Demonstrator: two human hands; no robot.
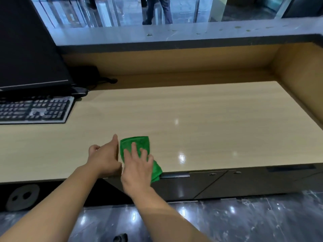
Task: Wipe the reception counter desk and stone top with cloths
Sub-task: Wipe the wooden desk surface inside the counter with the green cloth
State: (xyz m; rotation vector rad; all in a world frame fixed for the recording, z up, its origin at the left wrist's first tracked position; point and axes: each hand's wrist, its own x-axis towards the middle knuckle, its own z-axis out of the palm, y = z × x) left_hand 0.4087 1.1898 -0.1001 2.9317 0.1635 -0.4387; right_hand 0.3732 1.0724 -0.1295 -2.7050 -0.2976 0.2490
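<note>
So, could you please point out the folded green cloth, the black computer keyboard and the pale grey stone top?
Folded green cloth [142,141]: head view, its uncovered far part.
Black computer keyboard [35,109]: head view, middle of its keys.
Pale grey stone top [174,34]: head view, bare polished surface.

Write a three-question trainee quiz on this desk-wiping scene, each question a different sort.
1. True or false: the green cloth hangs partly over the front edge of the wooden desk.
2. Which hand presses flat on the cloth? A) left B) right C) neither
3. Fill in: the keyboard lies to the cloth's ____.

Key
1. True.
2. B. The right hand lies on the cloth with straight fingers; the left hand rests on the desk beside it.
3. Left.
</note>
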